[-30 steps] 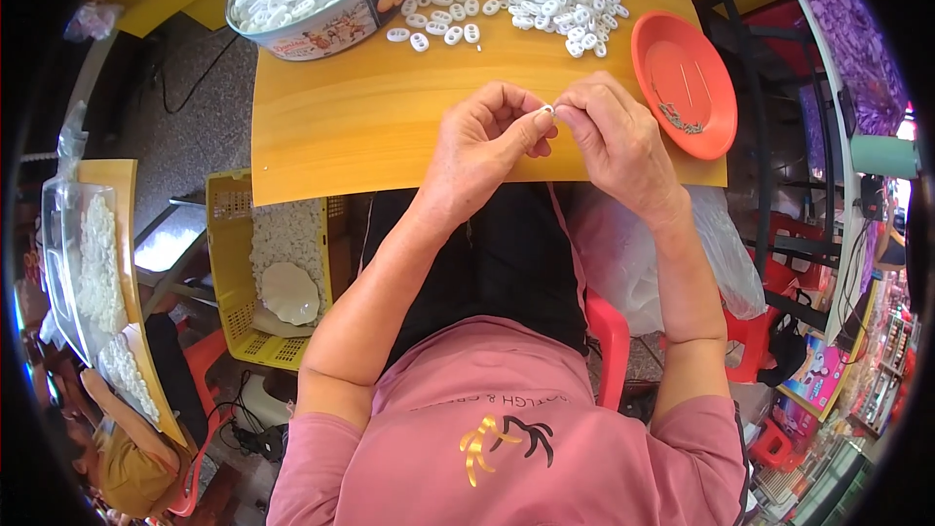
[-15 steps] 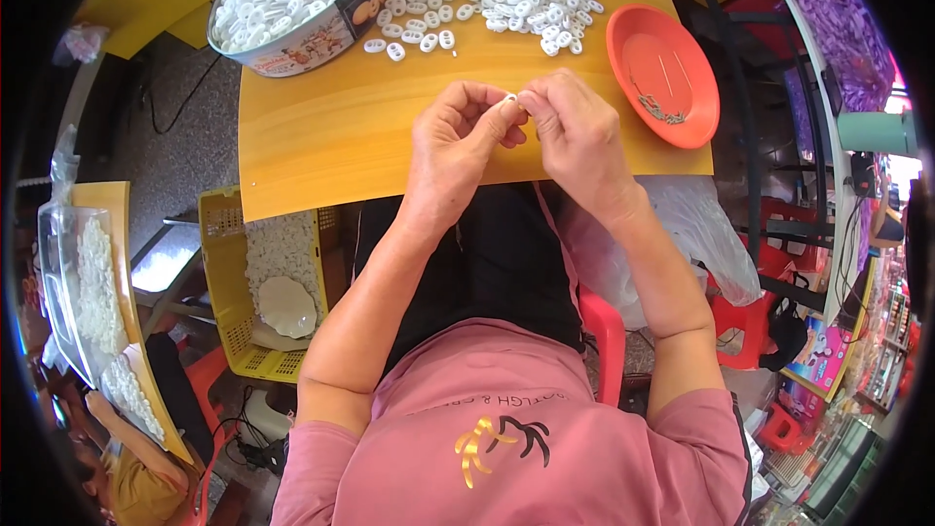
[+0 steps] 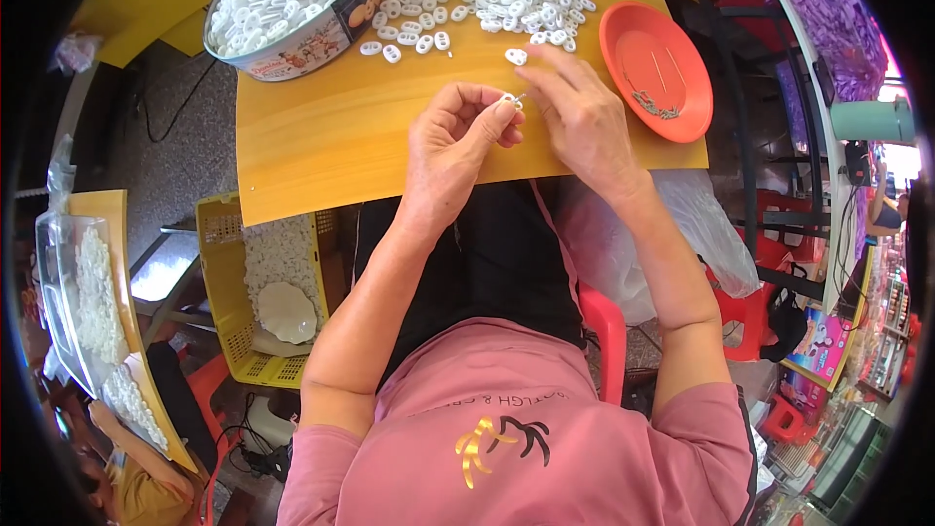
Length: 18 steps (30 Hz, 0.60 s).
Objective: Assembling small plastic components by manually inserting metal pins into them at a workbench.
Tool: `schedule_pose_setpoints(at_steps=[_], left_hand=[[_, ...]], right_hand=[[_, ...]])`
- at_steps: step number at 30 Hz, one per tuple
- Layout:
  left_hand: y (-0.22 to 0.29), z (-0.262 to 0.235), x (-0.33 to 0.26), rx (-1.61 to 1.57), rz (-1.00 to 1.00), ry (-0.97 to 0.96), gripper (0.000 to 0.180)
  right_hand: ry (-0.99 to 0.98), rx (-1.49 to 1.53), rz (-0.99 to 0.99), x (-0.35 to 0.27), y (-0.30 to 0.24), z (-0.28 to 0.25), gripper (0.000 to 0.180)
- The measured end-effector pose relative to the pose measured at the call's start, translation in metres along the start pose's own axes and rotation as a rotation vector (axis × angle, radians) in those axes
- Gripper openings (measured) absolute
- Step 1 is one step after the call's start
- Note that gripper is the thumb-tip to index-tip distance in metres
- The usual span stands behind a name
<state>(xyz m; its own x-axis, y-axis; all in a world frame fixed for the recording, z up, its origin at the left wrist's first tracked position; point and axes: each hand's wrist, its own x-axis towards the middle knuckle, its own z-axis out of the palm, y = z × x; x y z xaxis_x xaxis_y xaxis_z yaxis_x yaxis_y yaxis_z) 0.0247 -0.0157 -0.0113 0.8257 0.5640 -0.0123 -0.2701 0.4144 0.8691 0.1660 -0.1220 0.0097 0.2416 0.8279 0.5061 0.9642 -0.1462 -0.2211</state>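
My left hand point(image 3: 463, 131) is closed, pinching a small white two-holed plastic piece point(image 3: 510, 100) between thumb and fingers above the table. A thin metal pin point(image 3: 520, 97) sticks out of that piece toward the right. Farther out, my right hand point(image 3: 589, 112) has another white two-holed piece point(image 3: 515, 56) at the tips of its thumb and index finger, and its other fingers are loosely bent. Beyond this hand lies a loose heap of the same white pieces point(image 3: 526, 0). An orange-red plate point(image 3: 672, 63) with small metal pins and two thin rods stands to its right.
An oval printed tin point(image 3: 302, 54) full of white pieces stands at the table's point(image 3: 321, 136) far left. Below the table's left edge is a yellow crate point(image 3: 222, 282) of white pieces. A clear plastic bag point(image 3: 682, 234) hangs at the right. Another person's arm point(image 3: 136, 443) shows at lower left.
My hands have come apart. The right hand has moved away from the left, with a white piece now at its fingertips. The left hand stays in place, and its piece and pin show more clearly.
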Motion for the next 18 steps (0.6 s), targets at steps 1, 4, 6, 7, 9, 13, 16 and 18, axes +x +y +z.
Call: schedule_pose_setpoints(at_steps=[1, 4, 6, 7, 9, 13, 16, 18], left_hand=[[0.0, -0.001, 0.0, -0.002, 0.001, -0.006, 0.015], [0.001, 0.002, -0.003, 0.024, -0.001, -0.025, 0.015], [0.001, 0.002, -0.004, 0.054, 0.003, -0.038, 0.015], [0.0, 0.002, -0.005, 0.083, 0.008, -0.049, 0.015], [-0.001, 0.002, -0.005, 0.092, 0.009, -0.051, 0.015], [0.0, 0.002, -0.005, 0.114, 0.006, -0.052, 0.015], [0.0, 0.003, -0.005, 0.114, 0.006, -0.049, 0.015], [0.001, 0.003, -0.006, 0.11, 0.001, -0.052, 0.015]], right_hand=[[0.0, 0.001, 0.002, 0.0, 0.003, 0.001, 0.022], [0.139, 0.079, 0.085, 0.003, 0.014, 0.004, 0.016], [0.104, 0.141, 0.125, 0.007, 0.016, 0.005, 0.016], [0.106, 0.14, 0.127, 0.011, 0.016, 0.005, 0.016], [0.024, 0.094, 0.153, 0.021, 0.011, 0.006, 0.016], [-0.15, 0.027, 0.201, 0.029, 0.01, 0.008, 0.019], [-0.136, 0.113, 0.214, 0.029, 0.014, 0.007, 0.021], [-0.086, 0.154, 0.224, 0.027, 0.018, 0.003, 0.02]])
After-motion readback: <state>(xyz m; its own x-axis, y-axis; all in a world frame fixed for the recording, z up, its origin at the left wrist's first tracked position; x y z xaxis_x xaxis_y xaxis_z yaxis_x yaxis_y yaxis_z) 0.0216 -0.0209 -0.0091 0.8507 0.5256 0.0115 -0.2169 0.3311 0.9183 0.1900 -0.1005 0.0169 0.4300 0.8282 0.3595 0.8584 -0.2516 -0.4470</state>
